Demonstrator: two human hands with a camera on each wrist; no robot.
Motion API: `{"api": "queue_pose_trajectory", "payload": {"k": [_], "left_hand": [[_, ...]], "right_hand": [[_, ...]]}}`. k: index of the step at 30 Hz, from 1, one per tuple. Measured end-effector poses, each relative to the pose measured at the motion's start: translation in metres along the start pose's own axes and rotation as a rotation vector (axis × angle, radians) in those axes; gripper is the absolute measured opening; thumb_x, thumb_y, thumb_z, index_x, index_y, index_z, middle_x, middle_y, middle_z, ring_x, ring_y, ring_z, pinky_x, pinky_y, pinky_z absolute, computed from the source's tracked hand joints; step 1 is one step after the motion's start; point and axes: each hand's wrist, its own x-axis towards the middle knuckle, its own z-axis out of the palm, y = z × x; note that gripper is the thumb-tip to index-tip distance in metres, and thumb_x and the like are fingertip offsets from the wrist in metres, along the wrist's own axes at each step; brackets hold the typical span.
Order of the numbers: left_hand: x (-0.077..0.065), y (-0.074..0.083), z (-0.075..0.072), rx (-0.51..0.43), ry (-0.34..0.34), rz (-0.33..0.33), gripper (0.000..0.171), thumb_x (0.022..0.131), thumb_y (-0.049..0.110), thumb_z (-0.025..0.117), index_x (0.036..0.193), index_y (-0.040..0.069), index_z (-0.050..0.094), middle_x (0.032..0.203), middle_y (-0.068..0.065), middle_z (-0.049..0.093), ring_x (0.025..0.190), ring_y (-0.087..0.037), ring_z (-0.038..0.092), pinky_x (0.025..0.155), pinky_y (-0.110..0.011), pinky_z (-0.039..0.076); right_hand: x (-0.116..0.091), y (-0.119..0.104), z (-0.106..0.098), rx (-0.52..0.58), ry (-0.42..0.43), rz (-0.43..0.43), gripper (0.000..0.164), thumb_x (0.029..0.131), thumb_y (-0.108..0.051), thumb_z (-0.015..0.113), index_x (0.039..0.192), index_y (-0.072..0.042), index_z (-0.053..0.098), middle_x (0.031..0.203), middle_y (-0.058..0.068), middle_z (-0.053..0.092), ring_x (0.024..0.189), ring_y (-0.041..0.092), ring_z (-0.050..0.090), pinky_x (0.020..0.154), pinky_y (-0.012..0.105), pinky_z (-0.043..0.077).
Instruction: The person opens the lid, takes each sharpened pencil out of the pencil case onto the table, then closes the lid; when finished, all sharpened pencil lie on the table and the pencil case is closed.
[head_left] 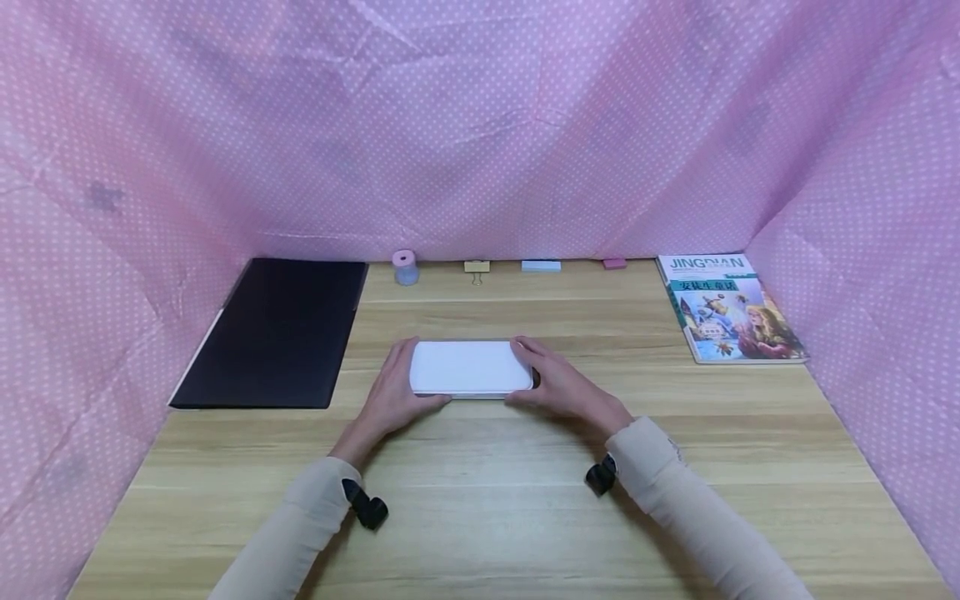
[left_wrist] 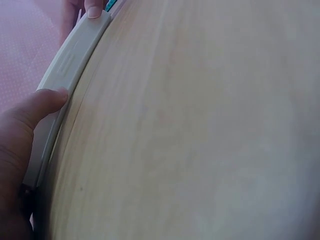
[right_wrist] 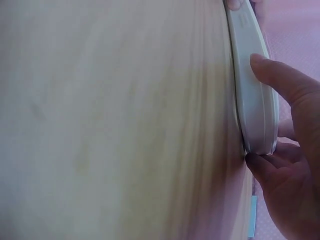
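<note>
A white flat box with rounded corners [head_left: 471,367] lies at the middle of the wooden table, its long side facing me. My left hand [head_left: 392,392] grips its left end, thumb on the near side and fingers round the far left corner. The right hand [head_left: 558,382] holds the other end in the same way. In the left wrist view the left thumb [left_wrist: 47,102] presses the near side of the white box [left_wrist: 70,60]. The right wrist view shows the right thumb [right_wrist: 275,72] on that side, with fingers at the box's end. What the box contains is hidden.
A black folder [head_left: 273,333] lies at the left, and a picture book [head_left: 731,308] at the right. Along the back stand a thread-like roll [head_left: 405,268], a yellow binder clip [head_left: 477,267], a light blue block [head_left: 541,266] and a pink block [head_left: 614,263]. Pink dotted cloth [head_left: 480,125] surrounds the table.
</note>
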Motion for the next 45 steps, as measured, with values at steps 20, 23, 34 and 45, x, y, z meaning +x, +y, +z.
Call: {"api": "queue_pose_trajectory", "payload": {"k": [20, 23, 34, 45], "left_hand": [[-0.001, 0.003, 0.003, 0.013, 0.037, -0.012, 0.111, 0.057, 0.06, 0.077, 0.141, 0.007, 0.028, 0.135, -0.009, 0.035, 0.12, -0.024, 0.039, 0.101, -0.042, 0.033], [-0.001, 0.003, 0.002, 0.002, 0.036, -0.016, 0.111, 0.057, 0.059, 0.078, 0.141, 0.007, 0.028, 0.135, -0.009, 0.036, 0.12, -0.024, 0.039, 0.101, -0.042, 0.033], [0.0, -0.003, -0.009, -0.075, -0.133, -0.004, 0.106, 0.069, 0.055, 0.073, 0.145, 0.009, 0.015, 0.141, -0.011, 0.023, 0.128, -0.026, 0.028, 0.104, -0.046, 0.027], [0.0, -0.006, -0.023, -0.312, -0.197, -0.083, 0.103, 0.071, 0.024, 0.08, 0.146, 0.014, 0.01, 0.143, -0.012, 0.027, 0.13, -0.027, 0.026, 0.107, -0.05, 0.018]], "right_hand": [[-0.002, -0.002, -0.004, 0.035, -0.002, 0.016, 0.089, 0.076, -0.051, 0.068, 0.146, -0.015, 0.026, 0.152, 0.005, 0.021, 0.137, 0.016, 0.02, 0.108, 0.038, 0.023], [-0.001, -0.002, -0.005, 0.058, -0.012, 0.028, 0.088, 0.076, -0.052, 0.068, 0.146, -0.017, 0.027, 0.152, 0.003, 0.021, 0.137, 0.016, 0.02, 0.108, 0.038, 0.023], [0.001, 0.003, -0.007, 0.087, -0.001, 0.022, 0.088, 0.075, -0.058, 0.065, 0.145, -0.019, 0.03, 0.15, 0.005, 0.025, 0.136, 0.019, 0.022, 0.108, 0.041, 0.023], [0.006, 0.012, -0.017, 0.285, 0.008, 0.148, 0.075, 0.08, -0.066, 0.051, 0.141, -0.024, 0.039, 0.139, -0.002, 0.043, 0.125, 0.016, 0.04, 0.103, 0.041, 0.032]]}}
